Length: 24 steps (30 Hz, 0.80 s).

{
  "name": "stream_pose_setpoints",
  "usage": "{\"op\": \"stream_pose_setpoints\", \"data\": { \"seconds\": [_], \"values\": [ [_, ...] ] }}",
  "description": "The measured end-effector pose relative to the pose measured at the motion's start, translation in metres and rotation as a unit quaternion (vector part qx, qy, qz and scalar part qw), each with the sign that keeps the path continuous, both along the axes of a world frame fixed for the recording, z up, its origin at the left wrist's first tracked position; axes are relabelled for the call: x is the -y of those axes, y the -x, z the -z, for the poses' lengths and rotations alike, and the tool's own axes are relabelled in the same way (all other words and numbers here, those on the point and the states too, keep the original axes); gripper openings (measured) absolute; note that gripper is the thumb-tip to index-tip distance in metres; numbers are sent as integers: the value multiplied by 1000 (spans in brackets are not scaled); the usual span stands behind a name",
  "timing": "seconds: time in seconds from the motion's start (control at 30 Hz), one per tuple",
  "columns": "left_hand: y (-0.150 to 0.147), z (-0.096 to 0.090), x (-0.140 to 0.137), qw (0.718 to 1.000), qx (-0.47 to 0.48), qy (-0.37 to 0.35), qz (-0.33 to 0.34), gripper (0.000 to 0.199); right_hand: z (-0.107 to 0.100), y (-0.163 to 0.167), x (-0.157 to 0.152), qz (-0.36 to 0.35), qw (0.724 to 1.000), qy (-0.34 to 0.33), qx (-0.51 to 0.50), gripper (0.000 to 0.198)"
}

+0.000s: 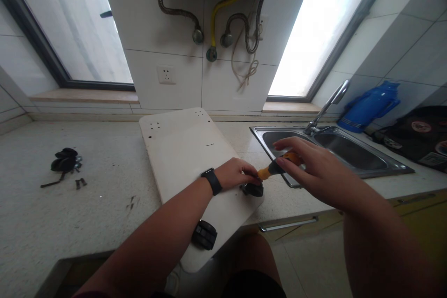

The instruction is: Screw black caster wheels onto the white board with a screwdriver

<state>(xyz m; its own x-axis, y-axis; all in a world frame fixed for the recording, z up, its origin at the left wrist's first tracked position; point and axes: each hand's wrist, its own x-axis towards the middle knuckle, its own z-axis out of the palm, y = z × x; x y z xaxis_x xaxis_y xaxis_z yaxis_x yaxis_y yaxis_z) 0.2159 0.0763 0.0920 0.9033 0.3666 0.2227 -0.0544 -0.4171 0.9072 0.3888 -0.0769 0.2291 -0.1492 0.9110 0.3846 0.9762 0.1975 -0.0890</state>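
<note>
A white board with small holes lies on the counter, its near end jutting past the edge. My right hand holds the orange and black handle of a screwdriver, thumb along it and some fingers lifted. At the tool's front end, my left hand, with a dark watch at the wrist, is closed in a pinch; what lies between its fingertips is hidden. Just under those fingertips, a black caster wheel sits at the board's right corner. Another black caster wheel is on the board's near left part.
On the counter at left lie more black casters, a hex key and several screws. A steel sink with a tap, a blue thermos and a black bag are at right.
</note>
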Motion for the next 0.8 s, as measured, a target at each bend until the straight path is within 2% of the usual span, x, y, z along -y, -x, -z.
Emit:
{"op": "stream_pose_setpoints", "data": {
  "seconds": [0.07, 0.13, 0.2, 0.27, 0.37, 0.43, 0.5, 0.57, 0.7, 0.8],
  "values": [
    [1, 0, 0, 1000, 2, -5, 10, 19, -6, -5, 6, -83, 996, 29, -24, 37],
    [1, -1, -1, 1000, 5, -17, 18, 20, -8, -11, 8, -102, 993, 43, -31, 31],
    [1, -1, -2, 999, 2, -37, 18, 21, -6, -14, 5, -76, 996, 38, -30, 24],
    [2, -1, -2, 998, -6, -65, 15, 20, 0, -15, 0, -32, 999, 12, -10, 26],
    [2, -2, -2, 997, 0, -78, 9, 22, 10, -10, -7, 37, 997, -49, 42, 47],
    [2, -1, -2, 998, 15, -54, 9, 22, 15, -5, -8, 73, 991, -91, 66, 60],
    [2, 0, -2, 999, 25, -29, 10, 20, 16, -2, -7, 88, 987, -109, 75, 64],
    [1, 1, -2, 999, 30, -18, 12, 18, 15, -1, -4, 84, 990, -94, 68, 60],
    [1, 1, -2, 1000, 23, -19, 3, 17, 7, -3, 2, 45, 997, -64, 17, 38],
    [2, 1, -3, 1000, 15, -24, -5, 17, 4, -3, 4, 10, 998, -60, -5, 30]
  ]
}}
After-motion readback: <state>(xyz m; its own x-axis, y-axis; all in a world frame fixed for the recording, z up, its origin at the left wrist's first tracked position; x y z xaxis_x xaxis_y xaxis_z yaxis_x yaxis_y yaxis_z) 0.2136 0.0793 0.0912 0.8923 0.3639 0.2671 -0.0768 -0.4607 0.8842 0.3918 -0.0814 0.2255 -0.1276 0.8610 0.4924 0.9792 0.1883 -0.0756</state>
